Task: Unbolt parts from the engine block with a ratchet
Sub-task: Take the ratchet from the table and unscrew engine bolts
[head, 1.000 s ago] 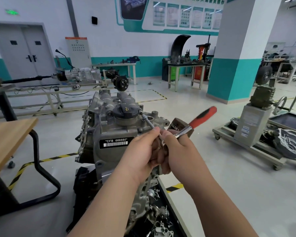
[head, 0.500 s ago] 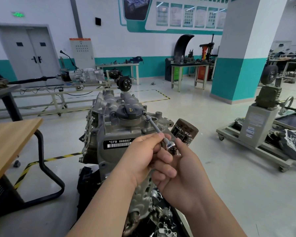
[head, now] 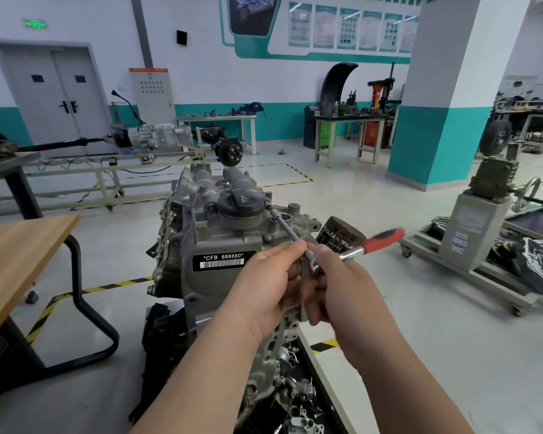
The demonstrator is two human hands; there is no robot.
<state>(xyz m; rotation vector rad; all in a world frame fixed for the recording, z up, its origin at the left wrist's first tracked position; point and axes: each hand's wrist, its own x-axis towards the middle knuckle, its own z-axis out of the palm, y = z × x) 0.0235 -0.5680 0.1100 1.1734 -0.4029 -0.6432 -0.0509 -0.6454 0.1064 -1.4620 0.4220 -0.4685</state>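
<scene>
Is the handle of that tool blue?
No, the ratchet handle is red, and it sticks out to the right past the right hand.

One wide-angle view from the person's head faces forward and slightly down. It sits close over the left hand (head: pixel 264 286) and right hand (head: pixel 342 286), with the engine block (head: pixel 201 286) just beyond and the workshop floor (head: pixel 452 324) behind.

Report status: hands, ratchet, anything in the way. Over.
Left hand pinches extension bar, right hand grips ratchet near its head. Socket end on engine block beside oil cap. Oil filter by handle, may limit swing.
</scene>
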